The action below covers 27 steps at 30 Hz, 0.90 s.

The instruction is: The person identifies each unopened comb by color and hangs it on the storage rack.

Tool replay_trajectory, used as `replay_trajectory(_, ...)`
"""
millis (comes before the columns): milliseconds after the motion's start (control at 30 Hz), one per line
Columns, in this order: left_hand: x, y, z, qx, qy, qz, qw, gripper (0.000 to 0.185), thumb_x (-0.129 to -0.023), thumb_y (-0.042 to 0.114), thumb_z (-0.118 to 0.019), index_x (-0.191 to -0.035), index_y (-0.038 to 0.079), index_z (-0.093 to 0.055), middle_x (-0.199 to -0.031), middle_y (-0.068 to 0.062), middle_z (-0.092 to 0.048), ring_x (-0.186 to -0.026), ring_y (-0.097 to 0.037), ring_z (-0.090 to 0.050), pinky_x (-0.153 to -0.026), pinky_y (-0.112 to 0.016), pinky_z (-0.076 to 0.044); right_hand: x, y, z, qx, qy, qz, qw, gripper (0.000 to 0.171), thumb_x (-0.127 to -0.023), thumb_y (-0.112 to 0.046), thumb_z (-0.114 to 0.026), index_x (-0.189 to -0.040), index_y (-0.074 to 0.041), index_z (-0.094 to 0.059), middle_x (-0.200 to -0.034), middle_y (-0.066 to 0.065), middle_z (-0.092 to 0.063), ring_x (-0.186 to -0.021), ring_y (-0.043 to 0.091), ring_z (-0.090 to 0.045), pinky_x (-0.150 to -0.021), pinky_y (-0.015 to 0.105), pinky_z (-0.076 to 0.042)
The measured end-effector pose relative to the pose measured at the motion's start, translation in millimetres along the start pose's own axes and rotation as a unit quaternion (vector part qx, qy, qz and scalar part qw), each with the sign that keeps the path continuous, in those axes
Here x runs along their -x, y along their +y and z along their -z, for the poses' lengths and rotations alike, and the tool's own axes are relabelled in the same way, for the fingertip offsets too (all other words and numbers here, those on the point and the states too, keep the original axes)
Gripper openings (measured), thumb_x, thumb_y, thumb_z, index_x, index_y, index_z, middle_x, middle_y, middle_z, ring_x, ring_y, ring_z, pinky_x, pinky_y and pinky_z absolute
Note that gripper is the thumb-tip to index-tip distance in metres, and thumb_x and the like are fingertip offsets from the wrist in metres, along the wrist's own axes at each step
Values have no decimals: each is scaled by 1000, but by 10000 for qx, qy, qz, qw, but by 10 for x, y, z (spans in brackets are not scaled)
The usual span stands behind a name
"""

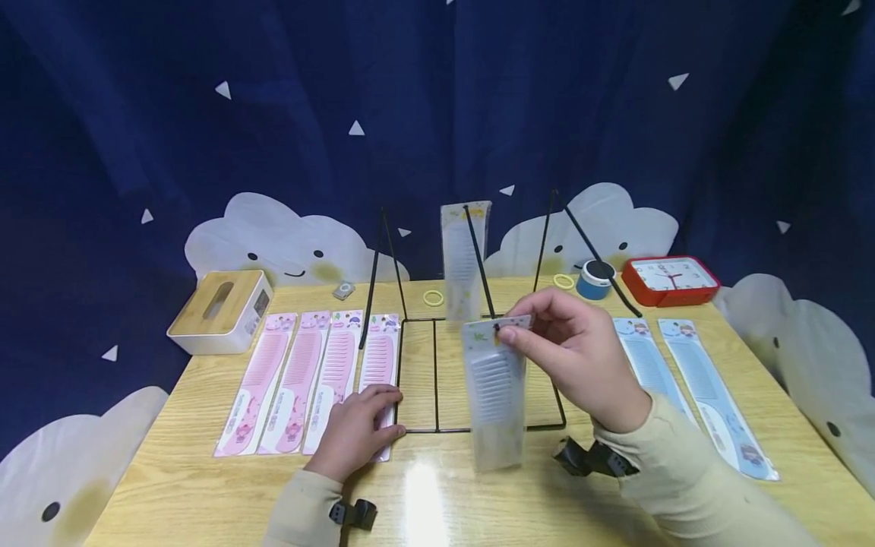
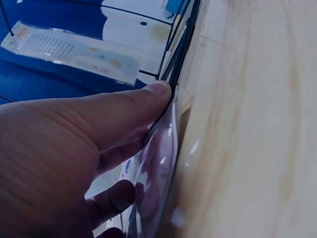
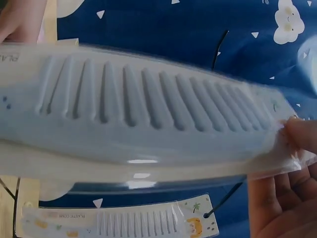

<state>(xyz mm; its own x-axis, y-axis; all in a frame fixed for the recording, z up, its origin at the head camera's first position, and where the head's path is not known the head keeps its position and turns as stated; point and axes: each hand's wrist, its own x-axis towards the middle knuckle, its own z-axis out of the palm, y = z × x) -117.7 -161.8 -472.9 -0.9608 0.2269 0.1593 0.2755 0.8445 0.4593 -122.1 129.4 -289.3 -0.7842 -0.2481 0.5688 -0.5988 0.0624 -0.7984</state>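
My right hand (image 1: pixel 574 349) pinches the top of a clear-packaged pale blue comb (image 1: pixel 494 395) between thumb and fingers. A black rod tip shows at the package's top, beside my thumb. At the back end of that middle rod (image 1: pixel 480 262) hangs another packaged comb (image 1: pixel 463 262). My left hand (image 1: pixel 362 425) lies low at the left, its thumb and index fingertips on the near left corner of the black wire rack (image 1: pixel 436 380). Beneath this hand is a pink packaged comb (image 1: pixel 380 357); in the left wrist view its plastic sleeve (image 2: pixel 161 158) runs beside the fingers.
Several more pink packaged combs (image 1: pixel 276 380) lie at left; blue packaged combs (image 1: pixel 707 387) lie at right. Along the back stand a tissue box (image 1: pixel 225 311), a blue-and-white round container (image 1: pixel 593 285) and a red clock (image 1: pixel 673 281). Two outer rods (image 1: pixel 595 251) jut forward.
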Motion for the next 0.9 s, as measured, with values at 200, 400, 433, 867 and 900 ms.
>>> replay_trajectory(200, 0, 11, -4, -59, -15, -20, 10000, 48, -79, 33, -85, -122, 15, -71, -128, 3, -65, -110, -27, -63, -86, -54, -47, -119, 125, -5, 399, 132, -380, 9984, 12, -87, 7, -71, -97, 2, -66, -85, 5, -68, -67, 18, -60, -59, 26, -52)
replay_trajectory(400, 3, 0, -4, -40, -22, 15, 10000, 49, -79, 33, -85, -122, 15, -71, -129, 3, -65, -112, -27, -63, -88, -55, -46, -615, 433, -37, 361, 303, -1105, 9928, 17, -92, -8, -73, -105, 1, -66, -90, 9, -68, -78, 17, -62, -68, 25, -53)
replay_trajectory(433, 1, 0, -4, -31, -30, 25, 10000, 49, -79, 33, -85, -122, 15, -71, -129, 3, -65, -113, -27, -63, -89, -56, -46, -717, 481, -43, 266, 360, -1247, 9912, 17, -93, -9, -72, -105, 1, -66, -91, 9, -68, -80, 17, -63, -70, 25, -54)
replay_trajectory(867, 6, 17, -12, 116, -40, 71, 9999, 49, -79, 31, -85, -123, 14, -70, -130, 3, -64, -117, -27, -61, -91, -57, -45, -1219, 805, 22, 350, 843, -2019, 9751, 24, -92, -24, -76, -103, -5, -69, -93, 6, -66, -83, 17, -63, -74, 31, -56)
replay_trajectory(900, 8, 16, -12, 111, -48, 69, 9999, 49, -79, 31, -85, -122, 15, -70, -130, 4, -64, -117, -27, -61, -90, -57, -45, -1181, 835, 62, 437, 788, -2004, 9756, 25, -92, -25, -76, -105, -5, -69, -96, 7, -68, -86, 18, -65, -77, 32, -56)
